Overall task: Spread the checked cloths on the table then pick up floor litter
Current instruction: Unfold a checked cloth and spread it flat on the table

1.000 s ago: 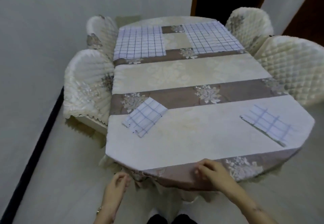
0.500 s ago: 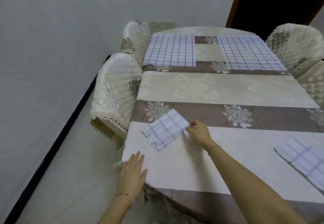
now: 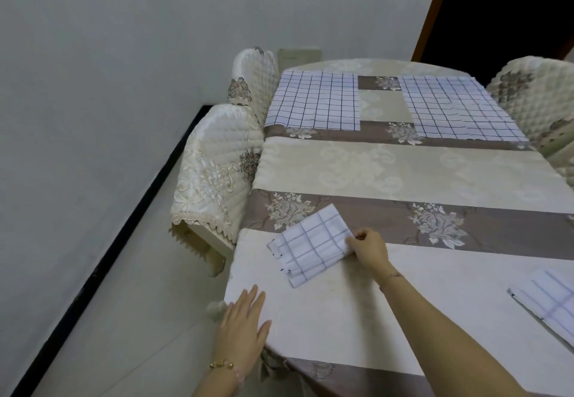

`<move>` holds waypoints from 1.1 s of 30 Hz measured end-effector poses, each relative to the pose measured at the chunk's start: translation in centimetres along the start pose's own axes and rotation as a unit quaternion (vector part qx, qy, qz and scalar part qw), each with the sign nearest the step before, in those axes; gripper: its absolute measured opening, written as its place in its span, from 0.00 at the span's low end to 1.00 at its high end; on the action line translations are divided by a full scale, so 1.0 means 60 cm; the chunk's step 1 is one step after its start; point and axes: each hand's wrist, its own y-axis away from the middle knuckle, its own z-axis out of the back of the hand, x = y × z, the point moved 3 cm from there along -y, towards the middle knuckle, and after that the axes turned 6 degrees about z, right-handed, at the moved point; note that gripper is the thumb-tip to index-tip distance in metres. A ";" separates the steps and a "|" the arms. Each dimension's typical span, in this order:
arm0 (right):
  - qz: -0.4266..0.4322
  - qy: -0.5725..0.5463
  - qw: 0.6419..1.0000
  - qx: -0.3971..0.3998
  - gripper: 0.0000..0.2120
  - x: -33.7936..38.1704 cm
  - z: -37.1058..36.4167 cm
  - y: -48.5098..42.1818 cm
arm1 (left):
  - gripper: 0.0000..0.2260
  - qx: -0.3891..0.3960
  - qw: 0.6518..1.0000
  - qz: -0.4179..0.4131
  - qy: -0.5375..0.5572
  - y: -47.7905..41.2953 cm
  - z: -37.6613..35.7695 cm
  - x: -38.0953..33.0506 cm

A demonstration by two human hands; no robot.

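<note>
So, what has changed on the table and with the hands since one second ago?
The right hand went from the near edge of the table forward to the near folded cloth and now pinches its right corner. The left hand came up and lies flat at the near left corner. The two spread cloths and the other folded cloth stayed in place.

The worktop [image 3: 403, 163] bears a folded cloth [image 3: 310, 244] at the right grip [image 3: 369, 249], a second folded cloth [image 3: 549, 300] to the grip's right, and spread cloths [image 3: 313, 103] far beyond.
</note>
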 end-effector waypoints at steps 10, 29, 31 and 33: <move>-0.019 -0.312 0.948 -0.064 0.10 -0.031 0.116 0.164 | 0.24 -0.013 0.995 -0.013 0.103 0.007 0.069 -0.037; 0.036 -0.383 0.922 0.050 0.14 0.044 0.122 0.339 | 0.17 0.009 0.852 -0.211 0.478 0.111 0.194 -0.266; 0.034 -0.382 0.923 0.041 0.13 0.045 0.117 0.339 | 0.14 0.027 0.830 -0.189 0.524 0.113 0.198 -0.263; 0.030 -0.372 0.927 0.029 0.11 0.045 0.113 0.337 | 0.11 0.040 0.813 -0.173 0.554 0.115 0.199 -0.261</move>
